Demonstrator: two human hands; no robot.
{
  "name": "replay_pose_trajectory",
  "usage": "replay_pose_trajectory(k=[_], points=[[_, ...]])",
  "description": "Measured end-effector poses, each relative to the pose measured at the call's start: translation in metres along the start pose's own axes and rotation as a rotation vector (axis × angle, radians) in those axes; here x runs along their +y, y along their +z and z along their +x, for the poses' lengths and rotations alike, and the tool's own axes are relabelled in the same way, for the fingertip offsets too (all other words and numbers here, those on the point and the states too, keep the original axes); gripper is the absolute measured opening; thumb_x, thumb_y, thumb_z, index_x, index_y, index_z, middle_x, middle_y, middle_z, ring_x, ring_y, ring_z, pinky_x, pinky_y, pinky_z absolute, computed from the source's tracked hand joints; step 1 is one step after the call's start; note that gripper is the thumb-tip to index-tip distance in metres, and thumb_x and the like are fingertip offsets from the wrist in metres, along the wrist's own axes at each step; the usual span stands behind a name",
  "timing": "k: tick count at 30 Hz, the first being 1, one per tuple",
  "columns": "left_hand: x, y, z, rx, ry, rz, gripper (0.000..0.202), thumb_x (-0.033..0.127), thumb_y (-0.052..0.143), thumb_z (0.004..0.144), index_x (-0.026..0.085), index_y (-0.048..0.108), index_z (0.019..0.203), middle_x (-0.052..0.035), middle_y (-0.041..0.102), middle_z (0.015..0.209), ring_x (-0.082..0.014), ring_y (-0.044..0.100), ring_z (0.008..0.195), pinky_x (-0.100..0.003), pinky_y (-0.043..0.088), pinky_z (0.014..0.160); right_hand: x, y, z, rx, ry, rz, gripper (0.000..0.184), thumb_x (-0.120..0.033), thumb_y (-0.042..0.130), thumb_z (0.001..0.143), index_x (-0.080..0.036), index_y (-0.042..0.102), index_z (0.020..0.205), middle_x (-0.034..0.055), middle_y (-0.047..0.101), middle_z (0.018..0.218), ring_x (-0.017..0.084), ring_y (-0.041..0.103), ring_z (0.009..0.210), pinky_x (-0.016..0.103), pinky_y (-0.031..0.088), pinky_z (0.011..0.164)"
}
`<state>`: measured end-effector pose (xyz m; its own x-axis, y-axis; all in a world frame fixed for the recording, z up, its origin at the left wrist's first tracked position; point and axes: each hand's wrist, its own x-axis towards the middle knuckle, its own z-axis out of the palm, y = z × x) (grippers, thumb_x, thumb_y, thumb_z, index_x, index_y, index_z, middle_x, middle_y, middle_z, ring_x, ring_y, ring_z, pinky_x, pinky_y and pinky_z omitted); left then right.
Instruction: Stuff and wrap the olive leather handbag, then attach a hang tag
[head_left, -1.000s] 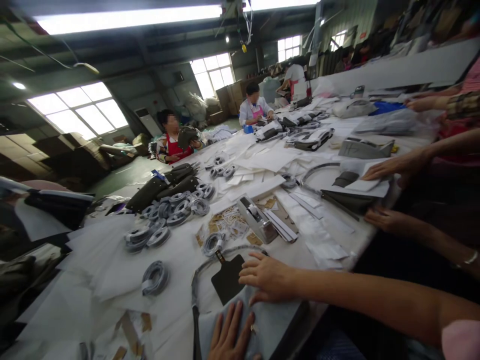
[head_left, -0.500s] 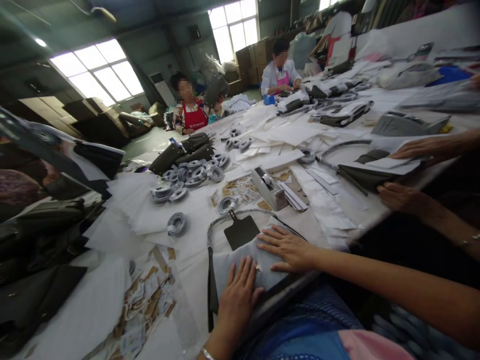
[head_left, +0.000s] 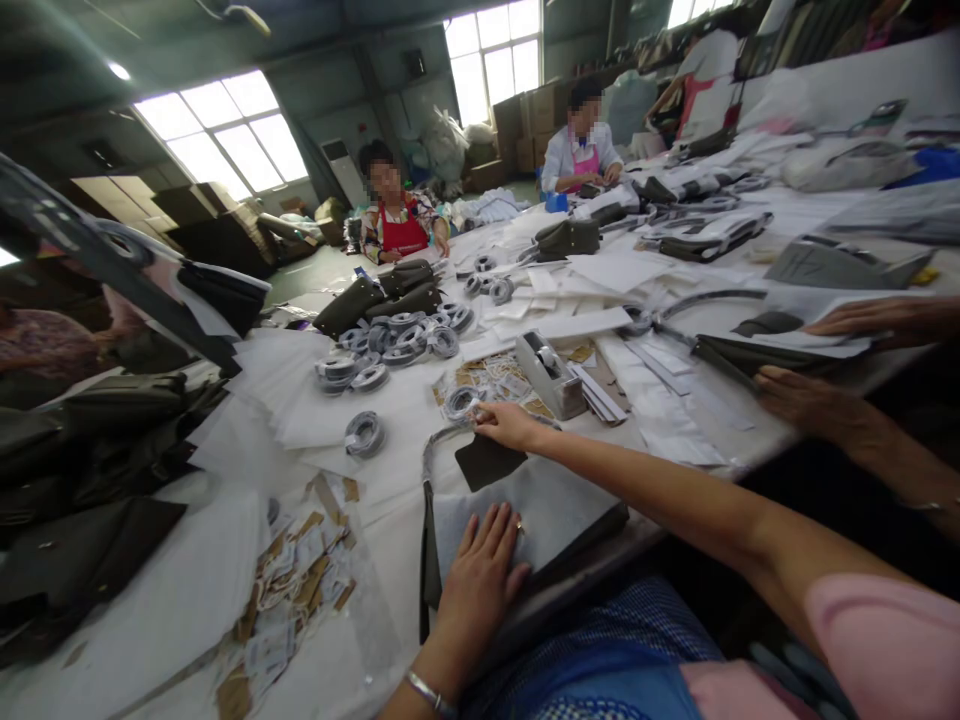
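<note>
A dark olive bag [head_left: 611,522] lies before me at the table edge, with a pale sheet [head_left: 566,490] over its front. My left hand [head_left: 484,560] rests flat on this sheet, fingers stretched out, beside a small gold-coloured fitting [head_left: 520,527]. Its wrapped handle [head_left: 429,455] arches away from me. Inside the arch lies a dark flat tag-shaped piece [head_left: 487,462]. My right hand [head_left: 510,425] reaches over it, fingertips pinched at its narrow top end, close to a wrapped coil [head_left: 459,403]. What the fingertips hold is hidden.
A tape dispenser [head_left: 551,378] stands behind the bag. Wrapped coils [head_left: 405,340], paper sheets [head_left: 262,390] and loose tags [head_left: 300,590] lie around. At right, a co-worker's hands [head_left: 817,400] handle another bag [head_left: 742,355]. Two people in aprons [head_left: 405,235] sit across the table.
My right hand has left the pale sheet and moved forward to the top of the dark tag-shaped piece, its fingers now closed. My left hand stays on the sheet. The view has shifted slightly.
</note>
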<state>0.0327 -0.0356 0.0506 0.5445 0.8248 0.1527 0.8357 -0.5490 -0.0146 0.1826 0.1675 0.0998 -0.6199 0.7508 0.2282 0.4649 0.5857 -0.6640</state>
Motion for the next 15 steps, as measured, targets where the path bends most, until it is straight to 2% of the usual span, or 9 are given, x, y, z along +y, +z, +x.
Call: replay_pose_trajectory(k=[2, 5, 7, 9, 11, 15], points=[[0.0, -0.001, 0.0, -0.001, -0.012, -0.022, 0.061, 0.033, 0.057, 0.094, 0.018, 0.035, 0.149, -0.0082, 0.042, 0.154, -0.0258, 0.042, 0.141, -0.05, 0.048, 0.11, -0.009, -0.008, -0.02, 0.0, -0.038, 0.047, 0.029, -0.032, 0.055, 0.1, -0.013, 0.067, 0.118, 0.0057, 0.072, 0.108, 0.02, 0.069, 0.099, 0.037, 0.056, 0.091], [0.0, -0.002, 0.001, 0.021, -0.011, -0.061, 0.057, 0.033, 0.056, 0.095, 0.018, 0.039, 0.147, -0.0094, 0.045, 0.152, -0.0272, 0.044, 0.139, -0.051, 0.048, 0.109, -0.019, -0.017, -0.065, -0.051, -0.132, 0.099, 0.026, -0.03, 0.057, 0.098, -0.02, 0.073, 0.116, 0.0047, 0.07, 0.123, 0.018, 0.066, 0.112, 0.027, 0.049, 0.101], [0.001, -0.003, 0.001, 0.063, -0.019, -0.093, 0.053, 0.034, 0.055, 0.095, 0.018, 0.044, 0.144, -0.0104, 0.051, 0.148, -0.0281, 0.048, 0.136, -0.051, 0.048, 0.109, -0.019, -0.015, -0.095, -0.12, -0.204, 0.118, 0.026, -0.025, 0.06, 0.096, -0.024, 0.073, 0.118, 0.0052, 0.066, 0.132, 0.018, 0.063, 0.12, 0.027, 0.046, 0.106], [0.001, -0.004, 0.001, 0.098, -0.023, -0.118, 0.049, 0.037, 0.055, 0.095, 0.018, 0.049, 0.14, -0.0109, 0.059, 0.14, -0.0283, 0.055, 0.13, -0.052, 0.048, 0.108, -0.012, -0.008, -0.119, -0.193, -0.287, 0.135, 0.029, -0.02, 0.058, 0.095, -0.024, 0.072, 0.12, 0.0071, 0.066, 0.133, 0.02, 0.059, 0.127, 0.032, 0.045, 0.11], [0.001, -0.003, 0.0, 0.123, -0.018, -0.133, 0.047, 0.04, 0.054, 0.096, 0.016, 0.052, 0.136, -0.0109, 0.064, 0.132, -0.0277, 0.06, 0.123, -0.052, 0.049, 0.108, -0.004, 0.001, -0.134, -0.231, -0.359, 0.16, 0.033, -0.015, 0.054, 0.096, -0.022, 0.07, 0.123, 0.0084, 0.068, 0.129, 0.02, 0.057, 0.129, 0.036, 0.045, 0.112], [0.001, -0.001, -0.007, 0.211, 0.017, -0.146, 0.043, 0.038, 0.052, 0.098, 0.015, 0.052, 0.134, -0.0102, 0.067, 0.128, -0.0249, 0.063, 0.118, -0.049, 0.051, 0.106, 0.008, 0.011, -0.144, -0.213, -0.388, 0.205, 0.039, -0.011, 0.048, 0.097, -0.021, 0.065, 0.13, 0.0097, 0.067, 0.129, 0.018, 0.059, 0.127, 0.036, 0.045, 0.112]])
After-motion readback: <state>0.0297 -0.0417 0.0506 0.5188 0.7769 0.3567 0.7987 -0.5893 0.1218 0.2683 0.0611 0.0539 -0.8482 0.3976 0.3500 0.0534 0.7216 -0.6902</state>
